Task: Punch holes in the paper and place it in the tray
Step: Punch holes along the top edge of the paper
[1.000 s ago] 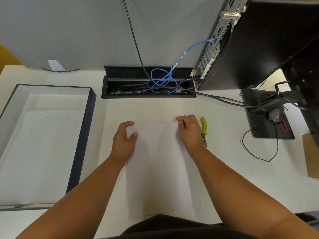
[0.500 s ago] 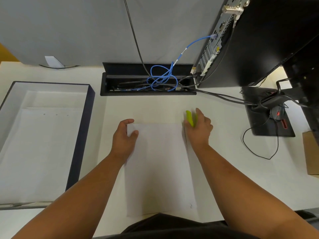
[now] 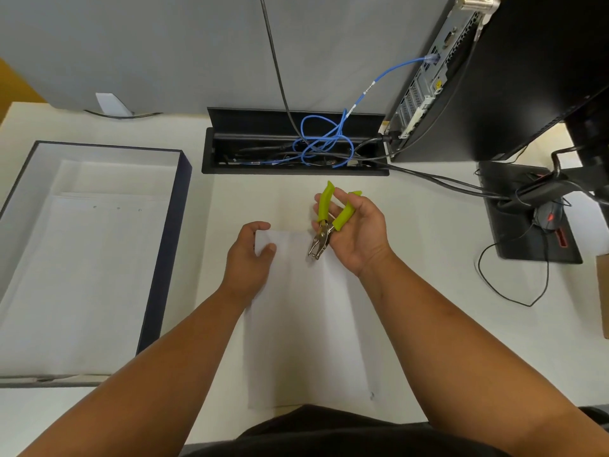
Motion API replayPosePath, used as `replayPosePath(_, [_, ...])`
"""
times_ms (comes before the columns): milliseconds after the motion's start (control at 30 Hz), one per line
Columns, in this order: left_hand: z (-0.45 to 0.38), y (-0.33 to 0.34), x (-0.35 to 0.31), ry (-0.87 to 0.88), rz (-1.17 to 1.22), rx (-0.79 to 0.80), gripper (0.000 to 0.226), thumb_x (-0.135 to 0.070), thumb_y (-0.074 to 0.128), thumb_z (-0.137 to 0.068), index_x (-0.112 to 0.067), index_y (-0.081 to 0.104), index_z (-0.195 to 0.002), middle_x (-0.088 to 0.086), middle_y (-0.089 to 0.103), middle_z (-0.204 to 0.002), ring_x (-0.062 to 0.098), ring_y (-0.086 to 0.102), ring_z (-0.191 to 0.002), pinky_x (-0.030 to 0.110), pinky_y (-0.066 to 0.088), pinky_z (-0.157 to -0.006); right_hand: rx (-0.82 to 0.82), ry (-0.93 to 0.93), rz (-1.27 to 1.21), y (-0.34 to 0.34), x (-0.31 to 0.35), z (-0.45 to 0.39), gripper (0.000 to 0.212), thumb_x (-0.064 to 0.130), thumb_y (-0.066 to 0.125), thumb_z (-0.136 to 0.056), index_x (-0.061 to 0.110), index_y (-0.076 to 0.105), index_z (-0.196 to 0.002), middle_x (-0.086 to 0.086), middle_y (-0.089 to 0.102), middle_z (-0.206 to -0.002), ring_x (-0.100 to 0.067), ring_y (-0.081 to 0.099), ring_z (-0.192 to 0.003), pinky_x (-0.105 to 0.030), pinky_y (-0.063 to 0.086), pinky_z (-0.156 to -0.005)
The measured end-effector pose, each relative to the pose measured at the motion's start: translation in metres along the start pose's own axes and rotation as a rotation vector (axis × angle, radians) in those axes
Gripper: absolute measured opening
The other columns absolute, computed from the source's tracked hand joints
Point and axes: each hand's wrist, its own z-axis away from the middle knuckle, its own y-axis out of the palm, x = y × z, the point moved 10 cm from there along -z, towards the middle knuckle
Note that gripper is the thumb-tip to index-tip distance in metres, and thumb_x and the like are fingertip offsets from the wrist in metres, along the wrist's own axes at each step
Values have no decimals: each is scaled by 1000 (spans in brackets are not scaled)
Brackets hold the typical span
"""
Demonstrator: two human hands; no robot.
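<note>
So basically the person is right at the start of this sheet. The sheet of paper (image 3: 309, 321) lies flat on the counter (image 3: 428, 258) dead center, long side running toward the person, and no punched holes show along its far edge, though it's white on white so tiny ones could hide. The left hand (image 3: 250, 258) is pinning the far-left corner down, thumb and fingers closed on the paper's edge. The right hand (image 3: 357, 229) sits at about 1 o'clock from the sheet's middle, wrapped loosely around a hand-held hole punch (image 3: 324, 225) with lime-green handles. The handles are spread apart, so it isn't squeezed, and the metal nose points down at the paper's far edge, just above it and not biting it as far as one can tell.

The tray (image 3: 164, 245), a dark-walled box with a white inside, is over at 9 o'clock, well apart from the sheet. There's already a stack of paper (image 3: 75, 275) in there, and the top one shows three little holes in a row near its far edge, so that's probably the pattern to copy.

Done, by the look of it: paper squared up, tool in hand. Left: all the punching on this sheet, then sliding it left into the tray.
</note>
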Motion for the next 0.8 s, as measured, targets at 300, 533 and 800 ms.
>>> replayPosePath(300, [8, 0, -5, 5, -44, -16, 31, -15, 57, -94, -34, 46, -116, -12, 50, -123, 10, 47, -116, 20, 37, -96, -38, -152, 69, 11, 8, -11, 23, 14, 53, -98, 6, 55, -119, -15, 58, -105, -34, 68, -97, -51, 56, -87])
replayPosePath(533, [11, 4, -7, 49, -96, 6, 29, -19, 56, -95, -36, 44, -115, -14, 50, -118, 7, 45, -109, 17, 34, -95, -22, -319, 160, 22, 21, -22, 23, 15, 45, -101, 7, 51, -122, -19, 66, -100, -39, 66, -101, -55, 52, -93])
replayPosePath(800, [11, 5, -6, 77, -92, -7, 28, -17, 57, -94, -36, 46, -112, -15, 52, -112, 6, 49, -104, 14, 34, -90, 69, -319, 177, 31, 11, -25, 22, 12, 47, -96, 6, 54, -115, -20, 66, -96, -38, 67, -93, -57, 53, -90])
